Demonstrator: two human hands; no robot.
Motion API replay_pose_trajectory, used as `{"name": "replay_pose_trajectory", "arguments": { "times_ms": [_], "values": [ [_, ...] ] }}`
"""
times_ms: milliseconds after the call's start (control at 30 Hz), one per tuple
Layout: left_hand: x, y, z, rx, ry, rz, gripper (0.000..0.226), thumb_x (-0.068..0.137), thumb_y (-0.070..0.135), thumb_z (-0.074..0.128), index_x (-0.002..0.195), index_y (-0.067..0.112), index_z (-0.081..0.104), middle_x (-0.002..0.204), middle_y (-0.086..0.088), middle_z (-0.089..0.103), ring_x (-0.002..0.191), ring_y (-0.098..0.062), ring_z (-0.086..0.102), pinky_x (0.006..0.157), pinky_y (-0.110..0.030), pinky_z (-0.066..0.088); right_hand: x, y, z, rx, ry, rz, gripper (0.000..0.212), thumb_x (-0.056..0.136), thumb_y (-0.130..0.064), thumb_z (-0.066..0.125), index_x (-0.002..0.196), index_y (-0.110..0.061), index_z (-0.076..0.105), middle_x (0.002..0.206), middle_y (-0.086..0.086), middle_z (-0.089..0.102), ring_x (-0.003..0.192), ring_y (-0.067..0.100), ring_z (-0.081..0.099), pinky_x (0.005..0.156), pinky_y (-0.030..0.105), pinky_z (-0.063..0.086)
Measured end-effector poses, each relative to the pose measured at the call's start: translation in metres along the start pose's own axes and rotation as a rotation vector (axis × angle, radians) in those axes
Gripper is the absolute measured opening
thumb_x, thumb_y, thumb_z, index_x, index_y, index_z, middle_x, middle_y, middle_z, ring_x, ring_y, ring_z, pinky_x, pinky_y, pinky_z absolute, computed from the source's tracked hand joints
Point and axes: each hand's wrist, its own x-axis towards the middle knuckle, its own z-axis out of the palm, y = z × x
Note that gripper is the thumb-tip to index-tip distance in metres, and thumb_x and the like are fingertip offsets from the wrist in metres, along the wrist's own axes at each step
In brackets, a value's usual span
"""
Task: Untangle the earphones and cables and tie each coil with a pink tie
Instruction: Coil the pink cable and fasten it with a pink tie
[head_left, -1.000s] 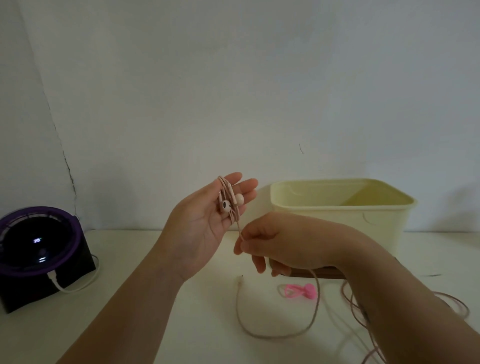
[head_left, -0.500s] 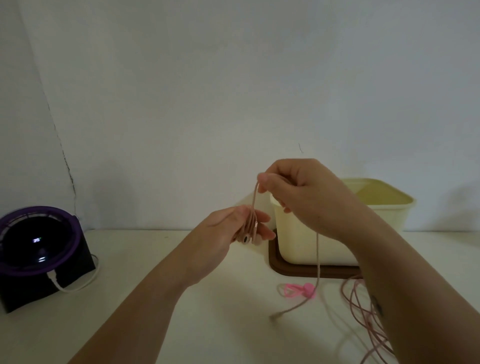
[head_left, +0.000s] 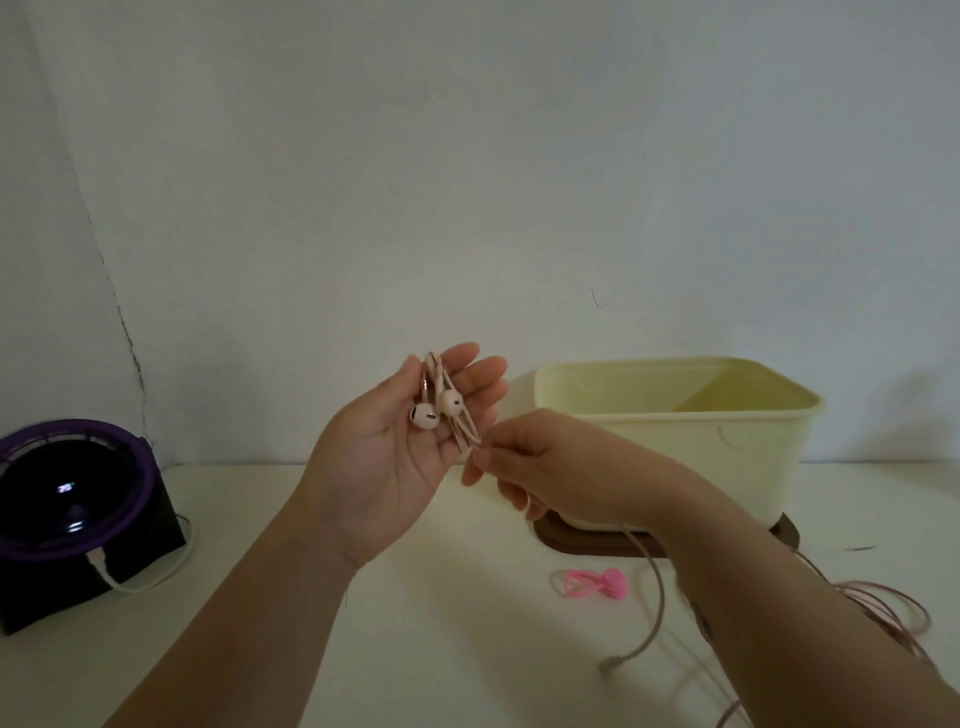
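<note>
Cradling coiled earphones (head_left: 441, 408) — left hand (head_left: 384, 452) open; right hand (head_left: 545, 462) pinches cord.

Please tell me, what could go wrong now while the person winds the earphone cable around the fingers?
1. The left hand is open and flat; the earphones only rest on its fingers, so the coil may slide off.
2. The loose cable end hangs from the right hand near the other cables on the table, so it may catch on them.
3. The pink tie lies under that hanging end and may be dragged away.
</note>
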Motion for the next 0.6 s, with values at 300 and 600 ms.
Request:
{"name": "replay_pose_trajectory", "arguments": {
  "times_ms": [300, 600],
  "values": [
    [0.002, -0.01, -0.012, 0.408, -0.025, 0.04, 0.041, 0.092, 0.031, 0.035, 0.113, 0.006, 0.059, 0.099, -0.005, 0.072, 0.091, -0.014, 0.066, 0.077, -0.023, 0.053, -0.016, -0.024, -0.012, -0.16, -0.013, -0.073, 0.023, 0.097, -0.027, 0.048, 0.086, -0.019, 0.066, 0.057, -0.014, 0.053, 0.049, 0.0, 0.048, 0.054, 0.014, 0.042],
    [0.001, -0.017, -0.017, 0.803, -0.073, 0.059, 0.042, 0.09, 0.039, 0.032, 0.101, 0.02, 0.067, 0.098, -0.001, 0.073, 0.101, -0.013, 0.065, 0.099, -0.033, 0.042, -0.024, -0.027, -0.029, -0.122, 0.252, -0.113, 0.026, 0.095, -0.029, 0.049, 0.079, -0.021, 0.067, 0.05, -0.021, 0.053, 0.047, 0.002, 0.042, 0.048, 0.012, 0.035]
  ]
}}
